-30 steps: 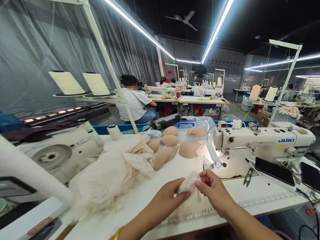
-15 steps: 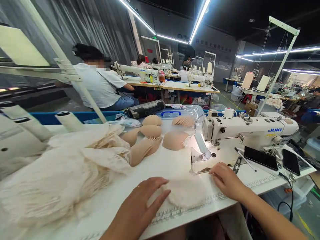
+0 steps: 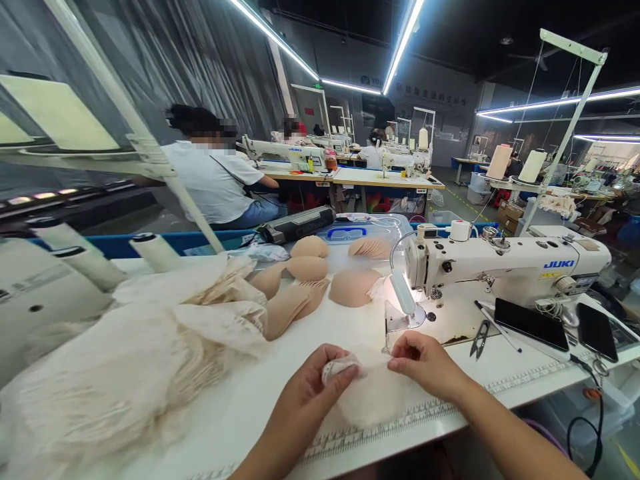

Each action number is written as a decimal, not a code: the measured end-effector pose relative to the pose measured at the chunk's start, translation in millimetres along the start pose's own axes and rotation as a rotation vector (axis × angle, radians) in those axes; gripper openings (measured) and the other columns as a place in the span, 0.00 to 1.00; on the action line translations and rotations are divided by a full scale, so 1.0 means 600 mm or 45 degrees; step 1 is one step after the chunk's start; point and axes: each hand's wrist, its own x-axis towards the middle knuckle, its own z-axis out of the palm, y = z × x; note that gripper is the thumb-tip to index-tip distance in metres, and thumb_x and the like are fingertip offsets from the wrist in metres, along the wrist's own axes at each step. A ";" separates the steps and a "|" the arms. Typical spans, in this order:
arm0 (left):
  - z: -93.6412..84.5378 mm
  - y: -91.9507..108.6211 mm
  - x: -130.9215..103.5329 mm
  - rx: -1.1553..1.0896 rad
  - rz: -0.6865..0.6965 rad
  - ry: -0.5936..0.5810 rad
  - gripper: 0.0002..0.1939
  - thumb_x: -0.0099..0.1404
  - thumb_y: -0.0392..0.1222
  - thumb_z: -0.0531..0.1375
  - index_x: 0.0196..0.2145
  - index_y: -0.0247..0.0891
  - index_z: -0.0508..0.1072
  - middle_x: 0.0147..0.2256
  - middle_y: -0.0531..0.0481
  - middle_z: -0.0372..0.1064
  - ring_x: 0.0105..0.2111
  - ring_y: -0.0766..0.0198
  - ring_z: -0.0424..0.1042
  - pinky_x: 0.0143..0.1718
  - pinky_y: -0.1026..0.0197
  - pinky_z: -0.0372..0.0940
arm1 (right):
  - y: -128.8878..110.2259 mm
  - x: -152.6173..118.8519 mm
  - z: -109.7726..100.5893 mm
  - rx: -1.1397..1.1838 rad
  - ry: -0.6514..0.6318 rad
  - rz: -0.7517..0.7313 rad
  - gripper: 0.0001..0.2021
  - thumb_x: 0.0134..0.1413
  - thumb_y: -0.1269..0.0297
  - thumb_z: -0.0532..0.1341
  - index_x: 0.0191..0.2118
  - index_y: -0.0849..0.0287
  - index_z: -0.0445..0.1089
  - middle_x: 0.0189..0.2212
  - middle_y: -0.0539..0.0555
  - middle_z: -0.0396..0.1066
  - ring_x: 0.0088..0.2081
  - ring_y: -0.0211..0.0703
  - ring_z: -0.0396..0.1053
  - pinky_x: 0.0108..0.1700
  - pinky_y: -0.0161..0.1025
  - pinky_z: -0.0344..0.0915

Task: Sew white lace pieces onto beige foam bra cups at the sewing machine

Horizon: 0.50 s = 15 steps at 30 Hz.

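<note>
A small piece of sheer cream fabric [image 3: 373, 395] lies on the white table in front of the sewing machine [image 3: 510, 267]. My left hand [image 3: 311, 393] is closed on its left side, a folded bit bunched between thumb and fingers. My right hand [image 3: 433, 368] pinches at the fabric's upper right edge, thumb against fingertips, just in front of the machine's needle area. Beyond the hands sit several beige moulded bra cups [image 3: 355, 288], some in stacks. A big heap of cream lace fabric [image 3: 125, 360] covers the table's left side.
Thread snips [image 3: 480, 339], a pen [image 3: 497, 325] and two phones [image 3: 531, 323] lie right of my right hand. A ruler tape [image 3: 505, 381] runs along the table's front edge. Thread cones [image 3: 157, 252] stand at the left. A person in a white shirt [image 3: 210, 180] sits beyond.
My left hand has gone from open beside the fabric to gripping it. My right hand has moved left from the machine's base to pinch the fabric's edge. The view has shifted slightly.
</note>
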 end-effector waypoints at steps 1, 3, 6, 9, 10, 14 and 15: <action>0.004 0.003 -0.004 -0.004 -0.017 0.011 0.25 0.61 0.69 0.67 0.35 0.45 0.68 0.31 0.55 0.71 0.32 0.59 0.68 0.35 0.60 0.64 | -0.003 -0.004 -0.002 0.051 -0.007 0.011 0.13 0.54 0.53 0.70 0.33 0.55 0.70 0.30 0.47 0.66 0.32 0.41 0.63 0.38 0.39 0.62; 0.009 0.005 -0.009 0.011 -0.055 0.018 0.28 0.61 0.71 0.66 0.35 0.45 0.65 0.25 0.59 0.63 0.26 0.62 0.61 0.29 0.62 0.59 | -0.012 -0.011 -0.002 0.183 -0.005 0.005 0.18 0.51 0.48 0.73 0.32 0.55 0.70 0.32 0.48 0.68 0.34 0.41 0.63 0.40 0.39 0.62; 0.005 0.001 0.002 0.121 -0.132 -0.099 0.29 0.62 0.75 0.62 0.36 0.46 0.62 0.22 0.62 0.54 0.23 0.64 0.55 0.24 0.63 0.54 | -0.025 -0.015 0.001 0.463 -0.006 0.014 0.24 0.50 0.41 0.75 0.32 0.55 0.67 0.31 0.48 0.70 0.33 0.41 0.68 0.41 0.40 0.63; -0.016 0.005 0.038 0.523 -0.030 -0.264 0.29 0.68 0.75 0.52 0.36 0.45 0.66 0.21 0.60 0.58 0.22 0.61 0.61 0.24 0.61 0.58 | -0.024 -0.005 0.003 0.575 0.019 0.103 0.27 0.52 0.36 0.71 0.35 0.53 0.63 0.24 0.44 0.70 0.24 0.38 0.67 0.34 0.39 0.62; -0.024 0.009 0.057 0.692 0.066 -0.253 0.28 0.70 0.72 0.50 0.38 0.44 0.68 0.24 0.57 0.66 0.25 0.58 0.67 0.27 0.59 0.63 | -0.019 0.002 0.002 0.542 0.054 0.122 0.27 0.52 0.36 0.71 0.36 0.53 0.63 0.22 0.42 0.69 0.21 0.38 0.65 0.32 0.38 0.61; -0.042 0.030 0.155 1.094 0.372 -0.026 0.22 0.71 0.54 0.56 0.55 0.38 0.72 0.57 0.35 0.75 0.57 0.40 0.73 0.59 0.40 0.65 | 0.009 0.028 -0.001 0.406 0.173 0.112 0.26 0.52 0.37 0.71 0.39 0.53 0.64 0.21 0.42 0.68 0.22 0.40 0.68 0.30 0.38 0.60; -0.041 0.033 0.180 1.139 0.399 0.016 0.22 0.70 0.50 0.57 0.57 0.36 0.72 0.61 0.31 0.71 0.62 0.36 0.69 0.64 0.36 0.60 | 0.015 0.031 -0.002 0.405 0.176 0.108 0.26 0.52 0.37 0.70 0.39 0.53 0.65 0.22 0.43 0.69 0.23 0.41 0.68 0.30 0.38 0.60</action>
